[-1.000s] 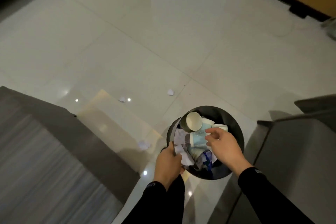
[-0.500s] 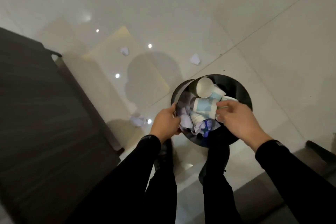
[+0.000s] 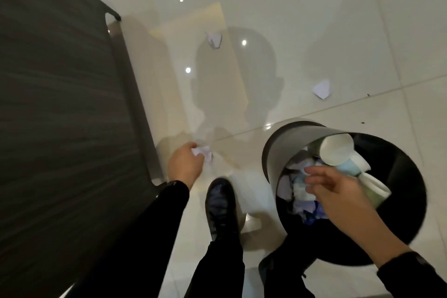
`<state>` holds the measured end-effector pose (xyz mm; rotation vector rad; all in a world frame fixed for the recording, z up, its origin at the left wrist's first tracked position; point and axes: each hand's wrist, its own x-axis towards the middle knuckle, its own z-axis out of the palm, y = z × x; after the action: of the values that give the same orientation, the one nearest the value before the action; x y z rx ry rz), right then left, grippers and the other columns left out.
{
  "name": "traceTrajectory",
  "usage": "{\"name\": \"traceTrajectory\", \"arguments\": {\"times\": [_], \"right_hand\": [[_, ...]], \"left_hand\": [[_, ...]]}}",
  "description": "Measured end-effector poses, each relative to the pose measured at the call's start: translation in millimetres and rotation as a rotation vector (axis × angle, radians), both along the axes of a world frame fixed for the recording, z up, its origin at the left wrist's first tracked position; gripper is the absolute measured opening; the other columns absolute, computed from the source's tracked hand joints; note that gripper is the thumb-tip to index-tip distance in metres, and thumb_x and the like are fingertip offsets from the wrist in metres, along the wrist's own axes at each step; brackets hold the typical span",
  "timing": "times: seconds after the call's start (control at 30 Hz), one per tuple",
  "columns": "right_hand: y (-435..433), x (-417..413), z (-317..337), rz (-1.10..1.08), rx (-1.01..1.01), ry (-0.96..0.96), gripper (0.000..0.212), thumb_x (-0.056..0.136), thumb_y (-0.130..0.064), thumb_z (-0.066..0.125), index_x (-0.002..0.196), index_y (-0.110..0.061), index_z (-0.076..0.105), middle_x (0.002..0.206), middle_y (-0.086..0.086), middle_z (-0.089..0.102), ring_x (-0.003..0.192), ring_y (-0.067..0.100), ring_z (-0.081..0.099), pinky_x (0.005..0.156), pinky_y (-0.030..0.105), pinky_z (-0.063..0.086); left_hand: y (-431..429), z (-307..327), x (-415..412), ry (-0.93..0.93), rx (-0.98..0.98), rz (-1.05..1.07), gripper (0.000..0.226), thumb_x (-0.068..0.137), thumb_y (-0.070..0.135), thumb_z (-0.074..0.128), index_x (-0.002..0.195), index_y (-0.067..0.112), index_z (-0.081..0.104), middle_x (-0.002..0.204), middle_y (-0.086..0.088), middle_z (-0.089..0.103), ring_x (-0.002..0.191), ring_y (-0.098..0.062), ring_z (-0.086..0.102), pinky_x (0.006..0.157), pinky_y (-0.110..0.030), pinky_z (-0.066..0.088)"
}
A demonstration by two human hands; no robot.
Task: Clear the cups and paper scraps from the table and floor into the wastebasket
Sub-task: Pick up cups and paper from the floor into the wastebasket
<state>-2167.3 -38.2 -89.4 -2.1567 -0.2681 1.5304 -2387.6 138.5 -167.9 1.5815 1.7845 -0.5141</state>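
The right hand (image 3: 338, 191) hides the wastebasket's (image 3: 285, 150) contents at five o'clock; the table (image 3: 60, 104) runs off at nine o'clock

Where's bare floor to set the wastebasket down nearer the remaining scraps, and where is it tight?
Bare tile lies between the wastebasket, the far crumpled scrap and the flat scrap; more lies beyond both. It is tight by the dark table, where the left hand closes on a scrap beside the shoe. The right hand hovers over the full basket.

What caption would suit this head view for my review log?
Left hand closes on a crumpled paper scrap on the floor; right hand hovers over the cup-filled wastebasket, two scraps remaining.
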Motion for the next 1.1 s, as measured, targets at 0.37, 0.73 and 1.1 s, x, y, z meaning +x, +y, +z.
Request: {"name": "traceTrajectory", "arguments": {"times": [0.37,0.73,1.1], "right_hand": [[-12,20,-10,-0.176,0.093,-0.023,0.03,0.085,0.009,0.047,0.078,-0.015,0.064,0.061,0.001,0.07,0.055,0.002,0.064,0.052,0.012,0.051],[-46,56,73,-0.293,-0.078,-0.167,0.02,0.082,-0.011,0.053,0.086,-0.028,0.062,0.09,0.006,0.071,0.088,0.027,0.067,0.087,0.046,0.052],[-21,49,61,-0.216,-0.108,-0.057,0.023,0.086,-0.003,0.051,0.09,-0.022,0.062,0.095,0.008,0.067,0.092,0.029,0.063,0.075,0.028,0.049]], "left_hand": [[-10,-76,-11,0.055,0.124,-0.348,0.023,0.082,0.012,0.058,0.103,0.009,0.067,0.107,-0.018,0.063,0.095,-0.037,0.061,0.079,-0.038,0.046],[-86,178,153,-0.697,0.109,-0.949,0.036,0.073,0.018,0.062,0.107,0.011,0.065,0.103,-0.011,0.066,0.094,-0.029,0.061,0.077,-0.033,0.049],[93,108,153,-0.25,0.216,-0.348,0.03,0.081,0.013,0.058,0.11,0.014,0.062,0.108,-0.005,0.068,0.084,-0.015,0.057,0.078,-0.02,0.038]]}}
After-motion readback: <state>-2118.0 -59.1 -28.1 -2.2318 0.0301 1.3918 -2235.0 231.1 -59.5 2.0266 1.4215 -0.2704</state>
